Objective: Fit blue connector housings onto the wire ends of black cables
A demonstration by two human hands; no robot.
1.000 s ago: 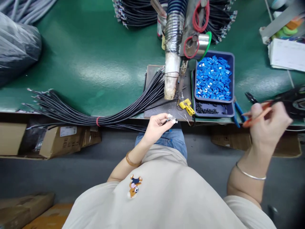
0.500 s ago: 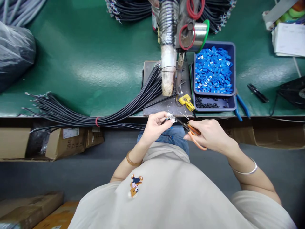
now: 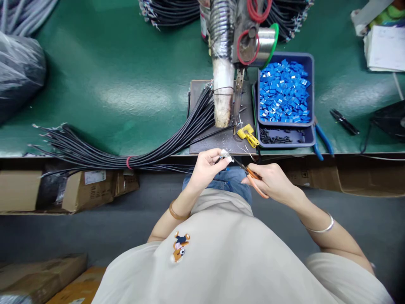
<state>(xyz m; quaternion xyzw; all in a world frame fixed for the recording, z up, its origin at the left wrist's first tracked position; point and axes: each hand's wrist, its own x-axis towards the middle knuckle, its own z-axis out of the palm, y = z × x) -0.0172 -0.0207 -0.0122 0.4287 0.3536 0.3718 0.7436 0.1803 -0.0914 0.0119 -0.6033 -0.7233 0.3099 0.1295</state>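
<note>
My left hand (image 3: 207,166) pinches the end of a thin black cable (image 3: 225,157) just below the bench edge, fingers closed on it. My right hand (image 3: 272,181) grips orange-handled scissors (image 3: 249,173), whose blades point left and meet the cable tip held by my left hand. A bundle of black cables (image 3: 126,147) tied with a red band lies across the green bench to the left. Both hands work over my lap, close together.
A dark work plate (image 3: 221,139) holds a soldering fixture (image 3: 223,63) and a yellow clip (image 3: 248,136). A blue tray (image 3: 311,84) of small blue parts sits right of it, with blue pliers (image 3: 322,139) and black cutters (image 3: 344,121) beyond. Cardboard boxes (image 3: 79,190) sit under the bench.
My right hand came in from the far right with the scissors to the cable tip in my left hand, then shifted slightly closer. My left hand stayed put.
</note>
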